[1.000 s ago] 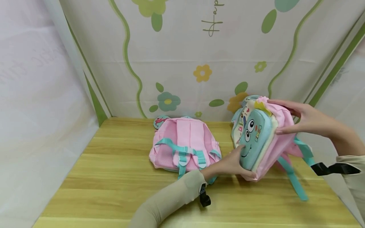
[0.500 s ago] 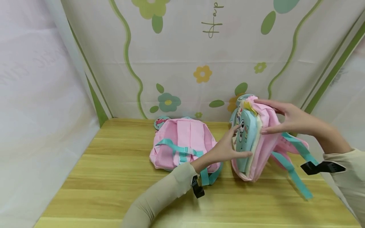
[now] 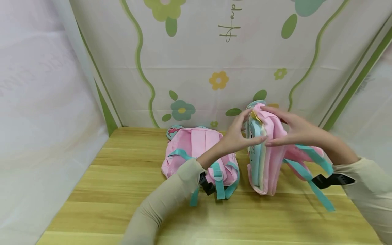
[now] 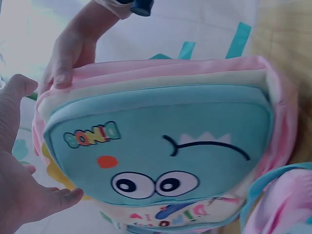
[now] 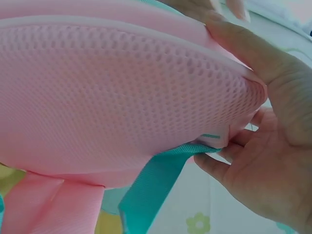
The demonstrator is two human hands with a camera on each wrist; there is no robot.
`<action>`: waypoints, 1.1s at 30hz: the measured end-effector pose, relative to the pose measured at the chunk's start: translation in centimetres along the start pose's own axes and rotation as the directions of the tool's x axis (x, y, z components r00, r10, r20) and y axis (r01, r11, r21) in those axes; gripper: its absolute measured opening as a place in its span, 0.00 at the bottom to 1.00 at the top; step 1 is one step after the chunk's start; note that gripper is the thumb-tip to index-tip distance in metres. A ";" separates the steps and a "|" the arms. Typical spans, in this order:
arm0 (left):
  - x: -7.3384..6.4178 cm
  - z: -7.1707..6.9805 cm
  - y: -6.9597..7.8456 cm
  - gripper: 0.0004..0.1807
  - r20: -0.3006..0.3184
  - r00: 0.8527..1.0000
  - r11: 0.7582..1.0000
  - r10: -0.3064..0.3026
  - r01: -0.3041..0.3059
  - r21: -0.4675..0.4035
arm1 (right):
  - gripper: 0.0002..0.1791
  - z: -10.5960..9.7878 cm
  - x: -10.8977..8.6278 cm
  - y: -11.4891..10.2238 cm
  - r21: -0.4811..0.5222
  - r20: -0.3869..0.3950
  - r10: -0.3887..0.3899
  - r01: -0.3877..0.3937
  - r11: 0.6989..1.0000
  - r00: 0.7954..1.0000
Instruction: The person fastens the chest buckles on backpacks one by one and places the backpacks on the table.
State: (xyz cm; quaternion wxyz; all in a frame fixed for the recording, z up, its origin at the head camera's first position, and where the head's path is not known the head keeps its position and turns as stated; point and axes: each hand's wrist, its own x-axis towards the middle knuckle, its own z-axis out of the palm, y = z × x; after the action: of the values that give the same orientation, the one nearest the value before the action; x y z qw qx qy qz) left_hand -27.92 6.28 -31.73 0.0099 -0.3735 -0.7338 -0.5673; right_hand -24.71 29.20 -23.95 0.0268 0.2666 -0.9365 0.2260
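Note:
A small pink backpack (image 3: 272, 163) stands on its side at the right of the table, its pale blue front pocket (image 4: 161, 146) with cartoon eyes turned left. My right hand (image 3: 294, 126) grips the backpack's upper end; in the right wrist view its thumb lies along the pink edge and its fingers curl behind, near a teal strap (image 5: 156, 185). My left hand (image 3: 237, 134) is spread at the front side, thumb and fingers apart, fingertips right at the backpack's upper end. A second pink backpack (image 3: 199, 139) lies beside it, straps up, partly hidden by my left forearm.
The wooden table (image 3: 122, 190) meets a white flower-print backdrop (image 3: 190, 51) behind the backpacks, and cloth walls close in both sides. A round badge (image 3: 174, 132) sits at the second backpack's back left corner. Loose teal straps (image 3: 321, 195) hang at the right.
The held backpack has turned so its front faces further left, and shifted slightly left. My left hand has let go of its lower front and moved up toward its upper end.

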 end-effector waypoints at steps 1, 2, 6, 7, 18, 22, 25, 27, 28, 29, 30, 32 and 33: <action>0.2 -0.2 0.2 0.53 -0.004 1.000 1.000 0.004 -0.004 0.015 | 0.61 0.2 0.1 -0.1 0.010 0.004 0.000 0.000 1.000 1.000; 0.3 -0.5 0.4 0.53 -0.008 1.000 0.999 0.007 -0.006 0.033 | 0.61 0.4 0.3 -0.3 0.015 0.009 0.005 -0.005 1.000 1.000; 0.7 -0.9 0.7 0.54 -0.019 1.000 0.996 0.003 -0.002 0.092 | 0.60 1.0 0.9 -0.8 0.047 0.029 -0.008 0.006 0.999 1.000; 0.8 -1.0 0.7 0.54 -0.022 1.000 0.994 0.003 0.000 0.107 | 0.60 1.1 1.0 -0.9 0.054 0.032 -0.016 0.015 0.998 0.999; 0.2 -2.0 -0.6 0.50 -0.069 0.997 0.994 -0.016 0.023 0.107 | 0.65 1.9 1.1 -1.4 0.088 0.085 -0.039 0.031 0.996 0.996; -0.3 -2.6 -1.0 0.49 -0.077 0.997 0.997 -0.032 0.036 0.061 | 0.68 2.6 0.6 -1.1 0.071 0.101 -0.023 0.016 0.997 0.995; -0.7 -3.1 -1.3 0.49 -0.071 0.997 0.999 -0.036 0.038 0.021 | 0.70 3.4 0.1 -0.5 0.065 0.106 -0.035 0.029 0.997 0.994; -1.0 -3.3 -1.5 0.49 -0.067 0.997 0.999 -0.042 0.042 0.006 | 0.71 4.1 -0.3 -0.1 0.061 0.113 -0.040 0.033 0.998 0.993; -1.1 -3.5 -1.7 0.49 -0.067 0.997 0.999 -0.044 0.044 0.002 | 0.71 4.4 -0.5 0.0 0.063 0.118 -0.042 0.035 0.997 0.992; -1.3 -3.6 -1.8 0.49 -0.066 0.997 0.999 -0.047 0.047 -0.004 | 0.71 4.7 -0.6 0.2 0.068 0.123 -0.044 0.035 0.997 0.991; -1.4 -3.8 -1.9 0.49 -0.066 0.997 0.999 -0.049 0.048 -0.009 | 0.71 5.1 -0.8 0.3 0.068 0.130 -0.044 0.036 0.997 0.991; -1.7 -4.0 -2.2 0.49 -0.069 0.996 0.999 -0.052 0.051 -0.014 | 0.71 5.7 -1.1 0.4 0.064 0.143 -0.047 0.038 0.997 0.989; -1.8 -4.1 -2.3 0.49 -0.071 0.996 0.999 -0.049 0.048 -0.018 | 0.71 6.0 -1.3 0.5 0.065 0.148 -0.054 0.045 0.997 0.988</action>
State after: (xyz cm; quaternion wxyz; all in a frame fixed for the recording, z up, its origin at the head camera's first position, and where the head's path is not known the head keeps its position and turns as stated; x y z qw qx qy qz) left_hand -29.61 1.74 -32.95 0.0195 -0.3352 -0.7371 -0.5864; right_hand -23.42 27.56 -29.80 -0.0459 0.3068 -0.9216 0.2334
